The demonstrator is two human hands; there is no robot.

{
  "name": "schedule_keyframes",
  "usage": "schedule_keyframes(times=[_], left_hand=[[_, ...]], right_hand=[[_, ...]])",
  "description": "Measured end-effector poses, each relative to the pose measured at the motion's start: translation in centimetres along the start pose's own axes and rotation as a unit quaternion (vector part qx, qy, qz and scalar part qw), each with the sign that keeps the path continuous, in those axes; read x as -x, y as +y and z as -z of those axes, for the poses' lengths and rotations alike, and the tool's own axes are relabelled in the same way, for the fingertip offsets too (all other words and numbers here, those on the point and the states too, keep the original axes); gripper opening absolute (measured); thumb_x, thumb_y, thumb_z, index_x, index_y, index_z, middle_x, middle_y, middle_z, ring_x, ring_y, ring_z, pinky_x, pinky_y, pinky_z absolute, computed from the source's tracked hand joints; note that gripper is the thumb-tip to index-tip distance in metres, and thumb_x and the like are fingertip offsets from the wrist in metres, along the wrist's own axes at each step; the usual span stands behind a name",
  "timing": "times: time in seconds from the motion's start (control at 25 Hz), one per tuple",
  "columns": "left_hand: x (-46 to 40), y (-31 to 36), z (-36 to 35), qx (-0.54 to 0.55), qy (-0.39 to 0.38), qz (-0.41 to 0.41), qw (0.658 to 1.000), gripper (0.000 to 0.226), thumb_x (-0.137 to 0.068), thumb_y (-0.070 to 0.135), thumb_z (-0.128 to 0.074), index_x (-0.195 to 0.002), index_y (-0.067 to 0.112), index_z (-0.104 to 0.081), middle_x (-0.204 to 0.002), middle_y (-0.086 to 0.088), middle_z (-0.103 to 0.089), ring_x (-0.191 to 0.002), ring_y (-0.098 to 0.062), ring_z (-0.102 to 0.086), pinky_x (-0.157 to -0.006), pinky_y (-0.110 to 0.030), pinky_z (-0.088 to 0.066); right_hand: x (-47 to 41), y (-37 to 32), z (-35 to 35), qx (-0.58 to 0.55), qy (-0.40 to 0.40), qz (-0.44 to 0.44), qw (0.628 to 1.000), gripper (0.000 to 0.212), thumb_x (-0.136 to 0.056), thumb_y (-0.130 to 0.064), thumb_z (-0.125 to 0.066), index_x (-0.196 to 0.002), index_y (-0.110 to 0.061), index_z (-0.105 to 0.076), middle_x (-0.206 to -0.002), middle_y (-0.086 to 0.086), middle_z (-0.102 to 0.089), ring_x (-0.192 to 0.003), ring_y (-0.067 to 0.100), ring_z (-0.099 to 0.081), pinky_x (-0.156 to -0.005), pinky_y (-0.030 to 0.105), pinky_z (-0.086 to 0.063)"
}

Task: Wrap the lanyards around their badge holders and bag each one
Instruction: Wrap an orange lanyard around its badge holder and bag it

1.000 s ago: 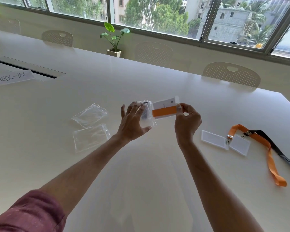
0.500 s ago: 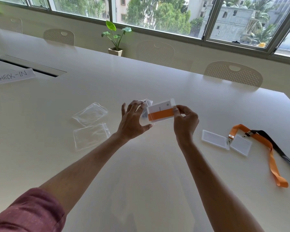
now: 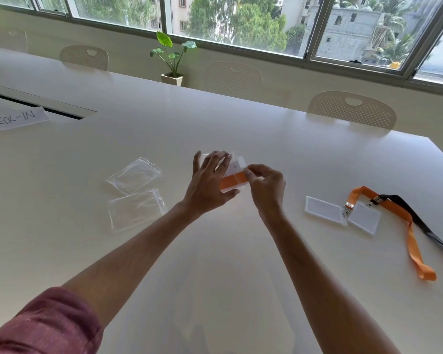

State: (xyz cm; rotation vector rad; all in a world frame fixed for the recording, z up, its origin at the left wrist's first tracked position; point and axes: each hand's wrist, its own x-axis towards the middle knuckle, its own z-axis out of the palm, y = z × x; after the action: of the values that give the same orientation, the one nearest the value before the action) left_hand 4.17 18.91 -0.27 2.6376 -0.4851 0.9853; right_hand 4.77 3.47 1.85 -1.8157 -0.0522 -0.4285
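Observation:
My left hand point(image 3: 208, 187) holds a small clear bag point(image 3: 216, 157) over the middle of the white table point(image 3: 241, 264). A badge holder wrapped in an orange lanyard point(image 3: 234, 178) sits mostly inside that bag, pinched at its right end by my right hand point(image 3: 265, 186). Two empty clear bags point(image 3: 136, 175) point(image 3: 136, 209) lie flat to the left. On the right lie two white badge holders point(image 3: 324, 212) point(image 3: 365, 221), one clipped to a loose orange lanyard point(image 3: 411, 233), the other to a black lanyard point(image 3: 420, 221).
A paper sign reading CHECK-IN point(image 3: 13, 120) lies at the far left by a cable slot point(image 3: 40, 104). Perforated chairs point(image 3: 352, 109) line the far edge under the windows, and a potted plant point(image 3: 173, 58) stands on the sill.
My right hand has pushed the wrapped badge holder leftwards into the bag held by my left hand. Both hands have dropped a little towards the table.

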Motion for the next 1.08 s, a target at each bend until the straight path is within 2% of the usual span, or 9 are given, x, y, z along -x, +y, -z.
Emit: schedule_keyframes(times=[0.16, 0.32, 0.44, 0.56, 0.68, 0.72, 0.84, 0.92, 1.08], left_hand=[[-0.3, 0.3, -0.2, -0.005, 0.046, -0.037, 0.998, 0.076, -0.076, 0.051, -0.069, -0.129, 0.0, -0.051, -0.131, -0.017, -0.055, -0.123, -0.03, -0.051, -0.111, -0.058, -0.02], [-0.5, 0.4, -0.5, 0.001, 0.054, -0.052, 0.997, 0.077, -0.078, 0.054, -0.066, -0.13, -0.001, -0.051, -0.131, -0.016, -0.055, -0.122, -0.027, -0.052, -0.111, -0.057, -0.022], [-0.8, 0.1, 0.2, 0.117, 0.005, -0.008, 0.993, 0.091, -0.07, 0.055, -0.074, -0.137, 0.003, -0.043, -0.132, -0.012, -0.054, -0.12, -0.024, -0.052, -0.109, -0.044, -0.03], [-1.7, -0.9, 1.1, 0.269, -0.029, 0.118, 0.955, 0.075, -0.073, 0.037, -0.079, -0.135, 0.009, -0.047, -0.118, -0.005, -0.064, -0.106, -0.015, -0.061, -0.094, -0.027, -0.047], [-2.3, -1.5, 1.6, 0.424, -0.073, 0.219, 0.876, 0.027, -0.079, 0.01, -0.075, -0.105, 0.013, -0.069, -0.11, -0.006, -0.069, -0.099, -0.014, -0.066, -0.094, -0.035, -0.052], [-2.2, -1.4, 1.6, 0.452, -0.064, 0.237, 0.857, 0.019, -0.079, 0.004, -0.073, -0.094, 0.017, -0.072, -0.105, -0.005, -0.07, -0.093, -0.011, -0.067, -0.091, -0.034, -0.052], [-2.1, -0.8, 1.4, 0.482, -0.018, 0.286, 0.828, 0.025, -0.08, 0.0, -0.071, -0.077, 0.025, -0.071, -0.085, 0.004, -0.072, -0.078, -0.011, -0.066, -0.078, -0.03, -0.055], [-2.0, -0.8, 1.0, 0.497, 0.012, 0.312, 0.81, 0.027, -0.081, -0.003, -0.068, -0.074, 0.024, -0.07, -0.077, 0.007, -0.072, -0.075, -0.01, -0.065, -0.071, -0.027, -0.054], [-2.1, -0.2, 0.1, 0.523, 0.054, 0.354, 0.774, 0.019, -0.082, 0.005, -0.069, -0.073, 0.021, -0.067, -0.086, 0.001, -0.071, -0.08, -0.016, -0.064, -0.065, -0.024, -0.051]], right_hand=[[0.1, -0.1, 0.0, -0.07, -0.072, -0.043, 0.994, 0.024, -0.077, -0.01, -0.07, -0.067, -0.031, -0.074, -0.071, -0.01, -0.074, -0.072, 0.008, -0.071, -0.067, 0.021, -0.052], [-0.1, -0.1, 0.1, -0.099, -0.118, -0.046, 0.987, 0.015, -0.077, -0.004, -0.07, -0.077, -0.018, -0.077, -0.076, 0.0, -0.076, -0.074, 0.017, -0.073, -0.068, 0.025, -0.054], [-0.4, 0.5, 0.4, -0.096, -0.126, -0.05, 0.986, 0.013, -0.078, -0.005, -0.071, -0.079, -0.016, -0.077, -0.077, 0.002, -0.076, -0.074, 0.017, -0.073, -0.068, 0.027, -0.055], [-0.8, 1.1, 1.1, -0.098, -0.131, -0.054, 0.985, 0.011, -0.081, -0.005, -0.07, -0.082, -0.013, -0.077, -0.079, 0.003, -0.076, -0.073, 0.012, -0.07, -0.07, 0.023, -0.051], [-1.1, 1.3, 1.5, -0.111, -0.153, -0.056, 0.98, 0.016, -0.083, -0.003, -0.067, -0.081, -0.015, -0.077, -0.077, -0.001, -0.075, -0.072, 0.008, -0.067, -0.072, 0.023, -0.05], [-1.0, 1.2, 1.6, -0.126, -0.155, -0.054, 0.978, 0.017, -0.085, -0.004, -0.066, -0.082, -0.016, -0.076, -0.077, -0.003, -0.075, -0.072, 0.008, -0.067, -0.072, 0.024, -0.05], [-0.7, 1.2, 1.6, -0.228, -0.144, -0.077, 0.96, 0.013, -0.091, -0.014, -0.063, -0.1, -0.019, -0.071, -0.09, -0.002, -0.074, -0.077, 0.008, -0.068, -0.071, 0.023, -0.053], [-0.4, 1.7, 1.7, -0.254, -0.152, -0.115, 0.948, 0.022, -0.092, -0.021, -0.062, -0.114, -0.02, -0.062, -0.106, 0.002, -0.069, -0.08, 0.012, -0.066, -0.081, 0.029, -0.055], [0.9, 3.1, 1.2, -0.194, -0.216, -0.151, 0.945, 0.018, -0.087, -0.012, -0.068, -0.104, -0.01, -0.065, -0.094, 0.009, -0.071, -0.079, 0.018, -0.067, -0.087, 0.039, -0.053]])
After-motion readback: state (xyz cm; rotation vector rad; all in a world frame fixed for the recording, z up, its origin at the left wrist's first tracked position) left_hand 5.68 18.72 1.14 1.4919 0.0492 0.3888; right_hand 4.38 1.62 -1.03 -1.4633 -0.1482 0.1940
